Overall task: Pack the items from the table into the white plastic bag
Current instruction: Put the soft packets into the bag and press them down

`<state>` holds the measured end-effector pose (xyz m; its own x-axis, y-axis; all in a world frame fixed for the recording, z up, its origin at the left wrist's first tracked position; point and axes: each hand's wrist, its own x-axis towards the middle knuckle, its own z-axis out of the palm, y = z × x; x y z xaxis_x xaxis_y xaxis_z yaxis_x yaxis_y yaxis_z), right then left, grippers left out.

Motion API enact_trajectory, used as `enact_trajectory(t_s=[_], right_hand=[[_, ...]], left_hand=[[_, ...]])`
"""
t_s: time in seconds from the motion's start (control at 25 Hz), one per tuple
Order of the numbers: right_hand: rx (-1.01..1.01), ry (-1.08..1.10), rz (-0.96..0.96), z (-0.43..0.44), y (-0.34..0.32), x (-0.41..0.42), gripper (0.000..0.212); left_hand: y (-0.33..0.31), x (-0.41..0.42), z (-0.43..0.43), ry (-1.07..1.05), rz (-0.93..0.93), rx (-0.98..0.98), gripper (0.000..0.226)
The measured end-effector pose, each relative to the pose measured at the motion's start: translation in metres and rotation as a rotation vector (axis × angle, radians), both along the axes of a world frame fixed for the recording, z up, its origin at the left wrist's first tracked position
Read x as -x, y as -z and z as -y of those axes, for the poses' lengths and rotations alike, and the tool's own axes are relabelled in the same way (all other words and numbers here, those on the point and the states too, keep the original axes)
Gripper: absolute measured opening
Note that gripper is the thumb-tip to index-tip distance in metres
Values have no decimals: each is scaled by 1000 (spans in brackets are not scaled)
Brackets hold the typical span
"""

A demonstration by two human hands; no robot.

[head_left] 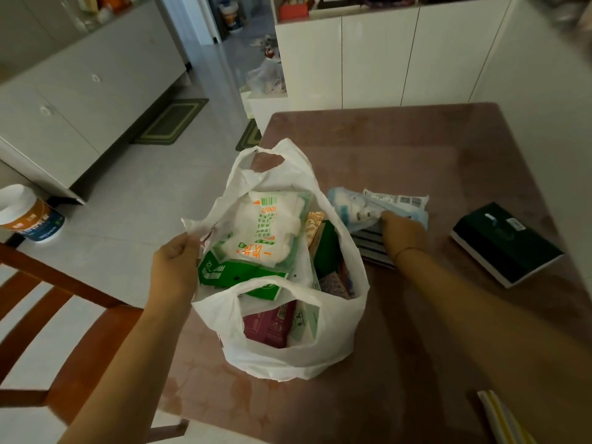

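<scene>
The white plastic bag [288,357] stands open on the brown table [416,149], filled with several packs: a clear pouch with green and orange print on top, green boxes and a dark red pack. My left hand [174,267] pinches the bag's left rim and holds it open. To the right of the bag, my right hand [402,233] reaches onto a light blue and white plastic packet [378,201], fingers closing on its near edge. That packet lies on a dark striped item [371,246].
A dark green tissue box [506,243] lies on the table's right side. A yellow and white object [499,418] pokes in at the bottom right. A wooden chair [48,302] stands left of the table. White cabinets line the back and left walls.
</scene>
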<state>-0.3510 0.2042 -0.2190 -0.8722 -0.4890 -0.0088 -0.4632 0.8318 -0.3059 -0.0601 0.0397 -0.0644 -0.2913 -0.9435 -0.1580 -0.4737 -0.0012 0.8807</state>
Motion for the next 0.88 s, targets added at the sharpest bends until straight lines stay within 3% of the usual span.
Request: enact_trajectory(t_s=[0.12, 0.2, 0.28, 0.4, 0.48, 0.6, 0.72, 0.88], right_hand=[[453, 138, 66, -8, -60, 8, 40], [682, -35, -17, -4, -102, -1, 44], [795, -374, -43, 10, -139, -28, 41], [609, -829, -79, 38, -158, -75, 45], [384, -966, 66, 50, -147, -94, 43], [236, -1032, 276, 56, -132, -106, 47], [230, -1033, 299, 74, -127, -111, 56], [64, -1031, 312, 103, -121, -104, 59]], left_hand=[[-4, -2, 4, 26, -36, -7, 27], [-4, -3, 7, 45, -66, -38, 33], [-4, -4, 10, 47, -97, -61, 34], [-4, -6, 15, 57, -125, -70, 27], [-5, -8, 18, 54, -108, -70, 28], [-7, -11, 18, 76, -109, -80, 28], [-8, -9, 13, 114, -105, -116, 21], [-8, -8, 16, 125, -116, -120, 22]])
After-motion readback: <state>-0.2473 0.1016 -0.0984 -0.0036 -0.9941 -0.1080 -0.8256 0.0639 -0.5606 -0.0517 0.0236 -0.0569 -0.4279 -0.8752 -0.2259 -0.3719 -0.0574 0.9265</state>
